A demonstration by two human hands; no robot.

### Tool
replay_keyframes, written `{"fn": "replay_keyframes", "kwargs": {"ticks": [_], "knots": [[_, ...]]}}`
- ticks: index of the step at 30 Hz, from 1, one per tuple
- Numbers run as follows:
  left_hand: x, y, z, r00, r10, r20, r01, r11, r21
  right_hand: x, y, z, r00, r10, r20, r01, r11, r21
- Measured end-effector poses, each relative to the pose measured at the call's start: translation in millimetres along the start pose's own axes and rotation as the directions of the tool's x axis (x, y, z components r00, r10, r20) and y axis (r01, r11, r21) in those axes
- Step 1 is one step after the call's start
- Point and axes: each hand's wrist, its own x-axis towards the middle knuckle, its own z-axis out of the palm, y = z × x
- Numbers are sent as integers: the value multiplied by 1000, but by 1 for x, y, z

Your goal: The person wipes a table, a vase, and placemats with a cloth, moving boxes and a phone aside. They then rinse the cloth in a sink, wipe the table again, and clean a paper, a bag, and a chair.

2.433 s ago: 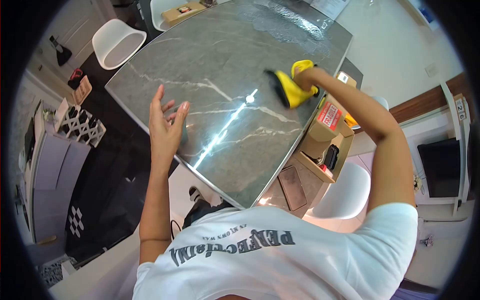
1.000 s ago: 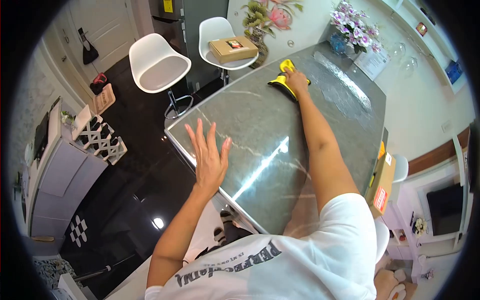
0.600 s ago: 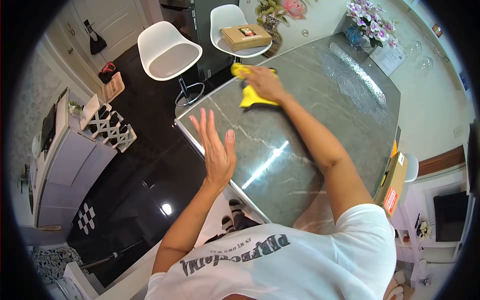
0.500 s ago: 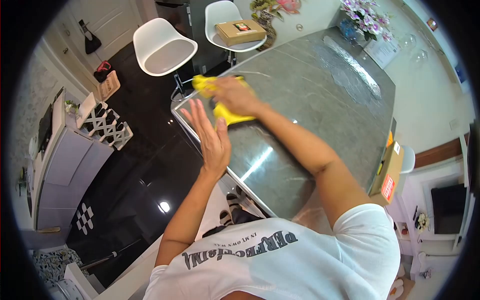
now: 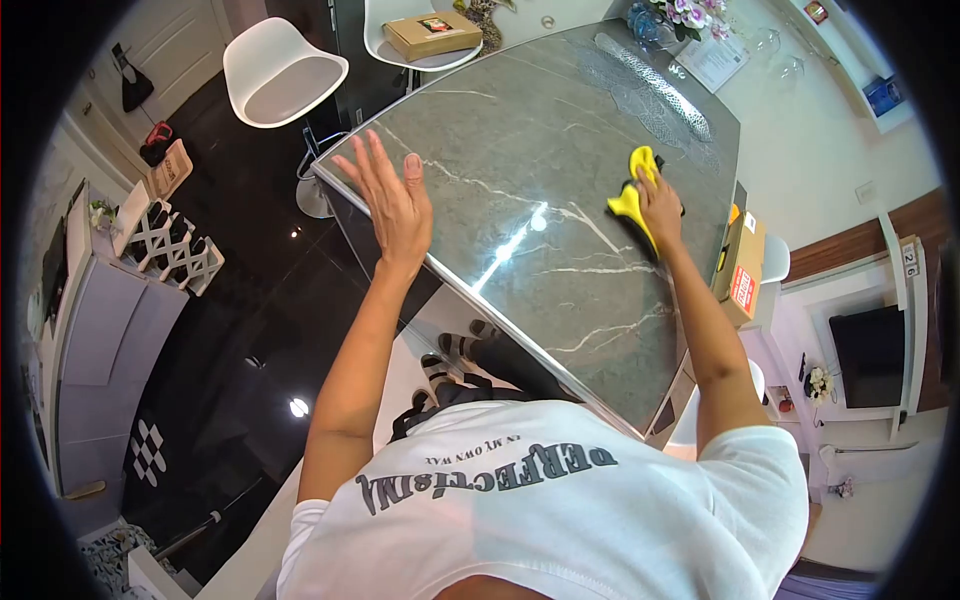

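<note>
My right hand is wrapped round a yellow and black squeegee, near the right side of a grey marble-patterned tabletop. Its wide dark edge lies low against the surface; the grip is partly covered by my fingers. Over the table's left front edge, my left hand is raised with fingers stretched out and thumb apart. It holds nothing. Farther back on the tabletop is a shiny, clear patterned sheet, partly rolled.
White bar stools stand past the far left edge, one bare and one carrying a cardboard box. Another box with a red label is at the right edge. Flowers and a white paper sign are at the back.
My right hand has swept the squeegee from the table's left side across to the right. My left hand stays raised, fingers now a little more spread. The view has shifted slightly.
</note>
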Motion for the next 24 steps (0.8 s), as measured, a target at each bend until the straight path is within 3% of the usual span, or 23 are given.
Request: {"fn": "replay_keyframes", "kwargs": {"ticks": [4, 8, 9, 12, 13, 15, 16, 17, 19, 20, 21, 23, 24], "knots": [[-1, -1, 2, 999, 36, -5, -36, 999, 4, -69, -93, -55, 948, -316, 36, 302, 930, 208], [-2, 0, 3, 1000, -12, -3, 12, 999, -41, -83, -200, -99, 825, -554, 113, 467, 781, 415], [-2, -1, 3, 1000, -12, 0, 12, 999, -51, -77, -215, -92, 799, -597, 71, 509, 735, 448], [0, 1, 2, 996, -82, 32, 85, 988, -126, -45, -254, -62, 821, -571, -1, 495, 711, 499], [1, 6, 2, 994, -103, 35, 107, 981, -162, -31, -263, -50, 804, -591, -64, 519, 646, 560], [-1, 9, 9, 995, 11, 100, -2, 996, -88, 5, -255, -43, 792, -592, -146, 546, 581, 603], [-1, 10, 11, 980, 104, 168, -103, 995, -13, 24, -246, -43, 816, -561, 138, 58, 317, 947], [-1, 26, 9, 941, 106, 322, -132, 989, 60, 45, -235, -43, 677, -634, 373, -496, -18, 868], [-14, 49, 16, 836, 173, 520, -321, 924, 208, 87, -193, -31, 826, -424, 372, -428, -40, 903], [-22, 56, 20, 757, 92, 646, -376, 871, 317, 108, -161, -21, 910, -292, 294, -193, 328, 925], [-23, 59, 21, 753, 95, 651, -381, 869, 315, 128, -124, -5, 967, -201, 155, 18, 664, 747], [-19, 57, 26, 747, 89, 659, -386, 865, 321, 157, -47, 33, 996, 43, -84, -2, 897, 441], [-14, 51, 31, 745, 79, 663, -385, 862, 330, 170, -12, 39, 985, 173, 10, -163, 902, 400]]}}
